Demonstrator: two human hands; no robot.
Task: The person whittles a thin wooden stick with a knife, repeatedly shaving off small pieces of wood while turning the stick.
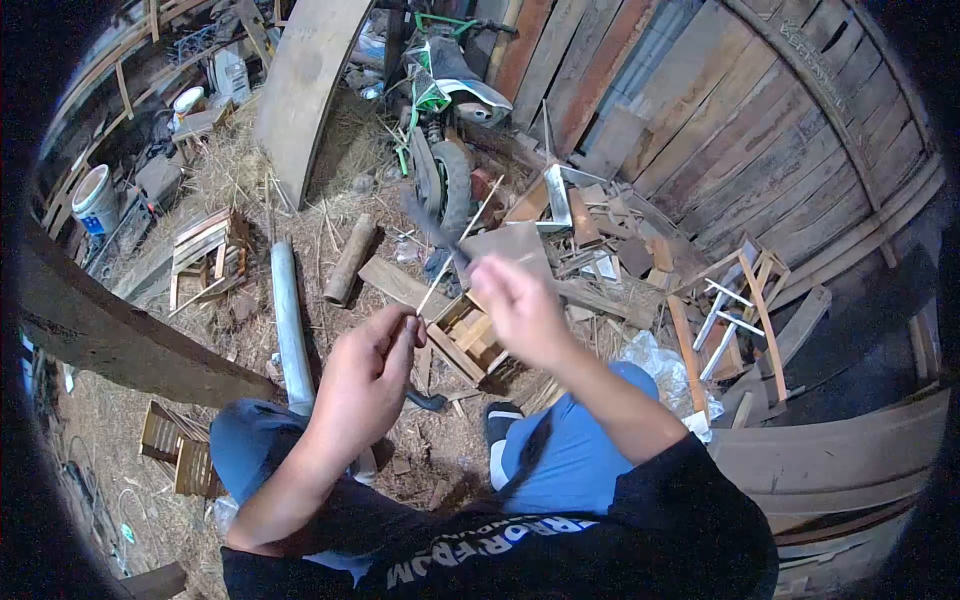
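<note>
A thin pale wooden stick (462,236) slants up and to the right from the fingertips of my left hand (372,368), which are pinched round its lower end. My right hand (520,308) is closed round the handle of a dark tool (428,218), blurred by motion, whose blade points up and left across the stick. Its exact shape is too smeared to make out. Below and between my hands, a small wooden box (468,340) with wood pieces in it rests on the straw-covered ground.
A grey pipe (290,325) and a short log (351,260) lie ahead on the left. A green motorbike (440,90) stands at the back. Scrap wood (620,225) is piled at right. A thick beam (130,340) crosses the left side.
</note>
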